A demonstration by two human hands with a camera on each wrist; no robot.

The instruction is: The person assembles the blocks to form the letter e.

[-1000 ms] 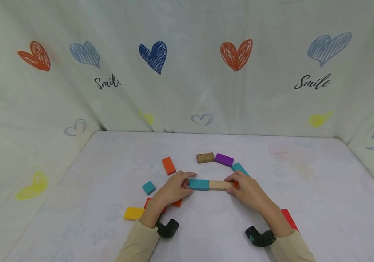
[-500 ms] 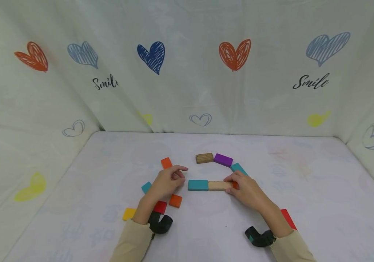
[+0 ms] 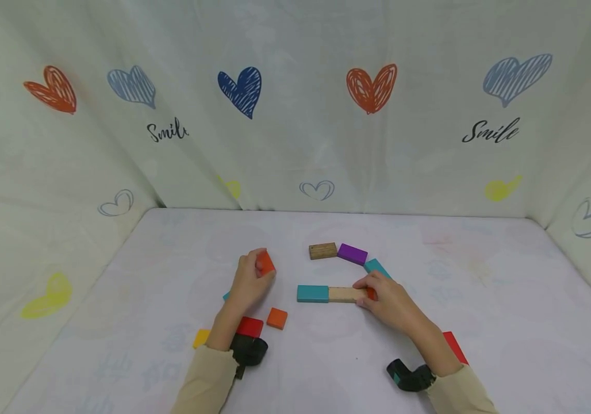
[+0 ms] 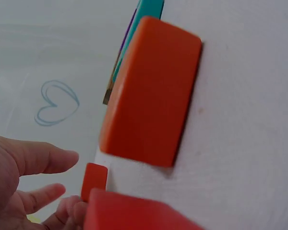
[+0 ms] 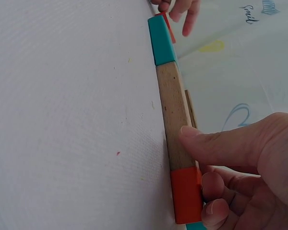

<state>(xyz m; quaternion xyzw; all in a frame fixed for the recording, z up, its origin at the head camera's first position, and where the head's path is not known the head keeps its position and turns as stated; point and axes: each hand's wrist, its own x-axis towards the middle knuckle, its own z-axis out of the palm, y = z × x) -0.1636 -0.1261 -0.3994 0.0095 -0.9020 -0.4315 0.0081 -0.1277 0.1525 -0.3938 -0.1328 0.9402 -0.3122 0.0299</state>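
Note:
In the head view my left hand (image 3: 250,282) reaches round an orange block (image 3: 267,262), fingers by its far end and thumb by its near end. The left wrist view shows a gap between thumb (image 4: 62,160) and block. My right hand (image 3: 388,299) pinches a plain wooden block (image 3: 344,294) near its right end. A teal block (image 3: 313,293) sits flush against its left end. In the right wrist view an orange block (image 5: 187,196) adjoins the wooden one, with my curled fingers (image 5: 215,206) beside it.
Behind the row lie a brown block (image 3: 323,250), a purple block (image 3: 352,253) and a teal block (image 3: 376,267). Close to my left forearm are a small orange block (image 3: 277,318), a red block (image 3: 250,326) and a yellow block (image 3: 201,337). Another red block (image 3: 455,347) lies by my right forearm.
My left hand has let go of the teal block's left end and moved left and away from me to the orange block. My right hand stays on the wooden block.

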